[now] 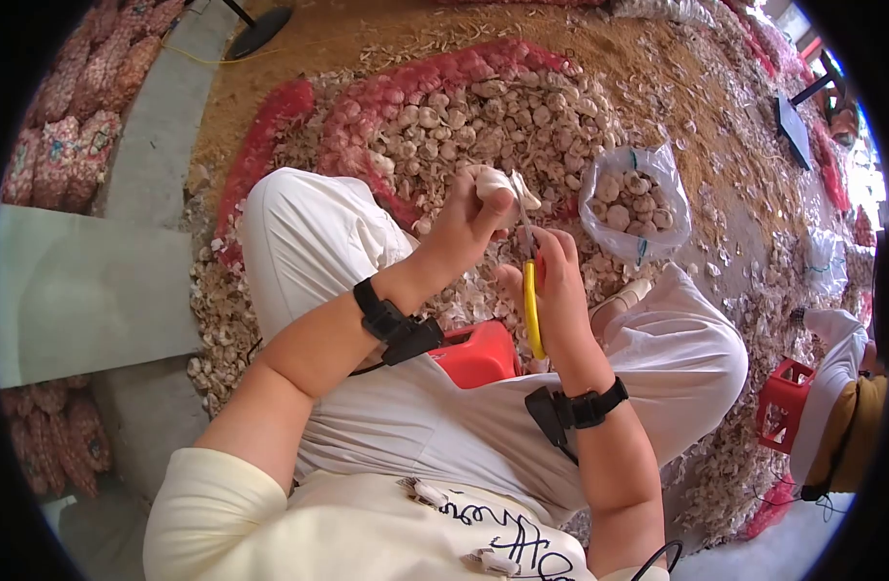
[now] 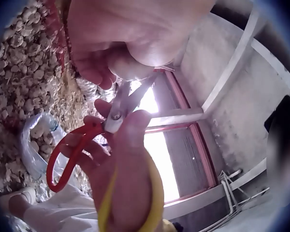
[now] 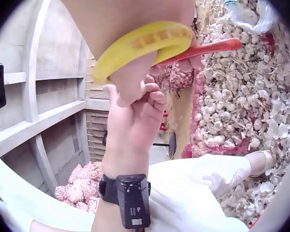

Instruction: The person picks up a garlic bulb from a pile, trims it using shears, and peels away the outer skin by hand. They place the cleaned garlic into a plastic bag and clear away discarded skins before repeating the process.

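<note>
My left hand (image 1: 464, 218) grips a white garlic bulb (image 1: 493, 184) over the garlic pile, its thumb laid along the near side. Just to the right, my right hand (image 1: 558, 290) holds scissors with a yellow handle (image 1: 532, 310), their blades pointing up at the bulb's stem end. The left wrist view shows the scissors' other handle, which is red (image 2: 70, 166), and the blades (image 2: 128, 104) parted close beneath the garlic (image 2: 128, 65). In the right wrist view my right hand (image 3: 135, 72) hides the blades, and my left hand (image 3: 135, 116) has its fingers curled.
Garlic bulbs (image 1: 473, 121) lie heaped on a red mesh sack (image 1: 352, 116). A clear plastic bag (image 1: 594, 208) of bulbs stands at the right. A red stool (image 1: 478, 353) shows between the legs. Another person (image 1: 836, 387) is at the far right, with a red stool (image 1: 786, 402) beside them.
</note>
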`<move>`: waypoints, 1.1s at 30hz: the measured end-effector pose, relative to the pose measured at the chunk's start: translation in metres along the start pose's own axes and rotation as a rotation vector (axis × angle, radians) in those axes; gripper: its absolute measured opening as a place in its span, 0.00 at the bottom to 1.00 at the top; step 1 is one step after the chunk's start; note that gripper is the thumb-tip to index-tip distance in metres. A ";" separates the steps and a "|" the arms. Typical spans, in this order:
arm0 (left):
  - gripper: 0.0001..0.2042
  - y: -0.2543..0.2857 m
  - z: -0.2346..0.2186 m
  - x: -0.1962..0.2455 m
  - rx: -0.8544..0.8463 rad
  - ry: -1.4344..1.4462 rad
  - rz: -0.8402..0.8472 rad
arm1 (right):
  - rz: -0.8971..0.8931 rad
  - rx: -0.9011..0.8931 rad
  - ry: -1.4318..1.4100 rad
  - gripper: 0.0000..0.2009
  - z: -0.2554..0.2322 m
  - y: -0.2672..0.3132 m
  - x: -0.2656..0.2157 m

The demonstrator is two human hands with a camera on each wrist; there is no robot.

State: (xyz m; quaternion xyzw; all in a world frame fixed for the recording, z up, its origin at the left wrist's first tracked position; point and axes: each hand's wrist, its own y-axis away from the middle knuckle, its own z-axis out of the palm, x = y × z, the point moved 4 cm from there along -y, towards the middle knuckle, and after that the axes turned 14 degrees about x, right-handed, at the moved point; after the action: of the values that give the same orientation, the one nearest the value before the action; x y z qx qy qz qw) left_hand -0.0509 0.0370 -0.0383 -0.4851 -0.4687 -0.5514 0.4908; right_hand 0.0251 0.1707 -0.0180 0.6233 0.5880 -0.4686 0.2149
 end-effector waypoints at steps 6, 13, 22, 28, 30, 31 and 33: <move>0.24 -0.002 0.002 0.000 0.027 0.040 0.021 | 0.108 -0.007 -0.068 0.29 0.009 0.003 0.016; 0.25 -0.009 -0.010 -0.016 0.017 -0.099 -0.141 | 0.137 -0.085 0.041 0.27 0.009 0.005 0.009; 0.27 -0.010 -0.014 -0.003 -0.112 0.397 -0.546 | 0.292 -0.329 0.409 0.14 0.023 0.015 0.093; 0.27 -0.015 -0.016 -0.002 -0.177 0.367 -0.512 | 0.366 -0.348 0.454 0.18 0.041 0.003 0.101; 0.27 -0.014 -0.017 -0.003 -0.218 0.295 -0.490 | 0.290 -0.253 0.400 0.21 0.044 -0.009 0.096; 0.27 -0.013 -0.018 -0.004 -0.214 0.298 -0.491 | 0.259 -0.206 0.385 0.23 0.044 -0.014 0.095; 0.28 -0.012 -0.018 -0.003 -0.216 0.215 -0.455 | 0.169 -0.163 0.404 0.27 0.042 -0.023 0.092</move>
State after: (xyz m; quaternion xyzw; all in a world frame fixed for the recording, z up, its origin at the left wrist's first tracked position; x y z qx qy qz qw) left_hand -0.0643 0.0199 -0.0433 -0.3555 -0.4492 -0.7427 0.3467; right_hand -0.0226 0.1905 -0.1085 0.7321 0.6008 -0.2654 0.1808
